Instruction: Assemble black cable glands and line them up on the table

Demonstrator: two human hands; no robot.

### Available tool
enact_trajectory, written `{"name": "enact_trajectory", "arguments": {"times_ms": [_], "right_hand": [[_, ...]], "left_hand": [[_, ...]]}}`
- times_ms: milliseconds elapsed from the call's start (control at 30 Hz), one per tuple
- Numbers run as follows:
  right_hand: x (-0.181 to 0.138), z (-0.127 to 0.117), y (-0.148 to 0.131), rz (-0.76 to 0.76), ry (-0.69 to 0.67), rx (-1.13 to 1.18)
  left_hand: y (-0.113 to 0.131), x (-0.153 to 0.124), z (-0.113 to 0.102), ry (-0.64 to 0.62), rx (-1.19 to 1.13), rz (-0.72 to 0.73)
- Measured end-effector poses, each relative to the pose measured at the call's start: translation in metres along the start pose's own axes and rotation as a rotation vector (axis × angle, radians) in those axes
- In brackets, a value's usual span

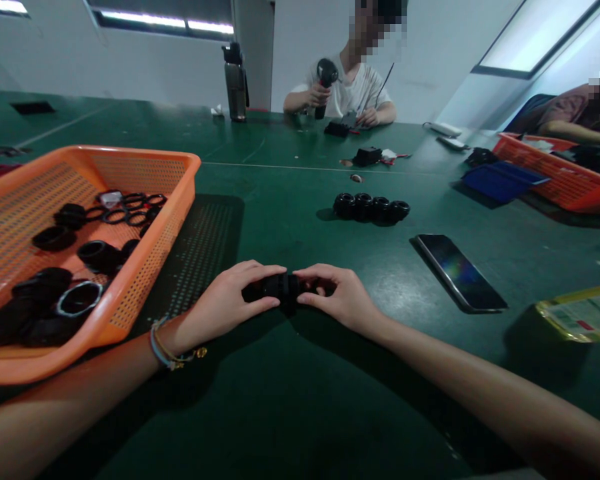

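Note:
Just above the green table (300, 393), a black ribbed cylindrical fitting (283, 287) lies sideways between my two hands. My left hand (245, 290) is closed around its left end, with thumb and fingers on either side. The fingers of my right hand (333, 290) pinch its right end. My fingers hide much of the fitting, so its ends cannot be made out. Left of my hands stands an orange perforated basket (180, 200) with several black rings (135, 200) and black cylindrical parts (100, 255) inside.
Beyond my right hand, several black fittings (371, 208) stand in a row. A phone (460, 272) and a yellow-edged packet (580, 313) lie to the right. Across the table, a person (350, 87) holds a dark hand tool (325, 80). A bottle (236, 83) stands at the back.

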State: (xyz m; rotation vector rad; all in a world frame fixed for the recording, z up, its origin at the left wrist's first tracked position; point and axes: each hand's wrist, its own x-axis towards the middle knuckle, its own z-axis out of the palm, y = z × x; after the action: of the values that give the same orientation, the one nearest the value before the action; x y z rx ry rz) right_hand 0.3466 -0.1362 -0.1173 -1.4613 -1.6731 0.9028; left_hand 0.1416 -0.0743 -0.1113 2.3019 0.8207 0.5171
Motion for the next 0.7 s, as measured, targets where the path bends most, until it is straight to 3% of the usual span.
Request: {"name": "enact_trajectory", "arguments": {"times_ms": [700], "right_hand": [[0.0015,0.001,-0.0017,0.027,0.023,0.044]], "left_hand": [[-0.0017,0.0001,-0.0001,-0.013,0.01,0.013]]}}
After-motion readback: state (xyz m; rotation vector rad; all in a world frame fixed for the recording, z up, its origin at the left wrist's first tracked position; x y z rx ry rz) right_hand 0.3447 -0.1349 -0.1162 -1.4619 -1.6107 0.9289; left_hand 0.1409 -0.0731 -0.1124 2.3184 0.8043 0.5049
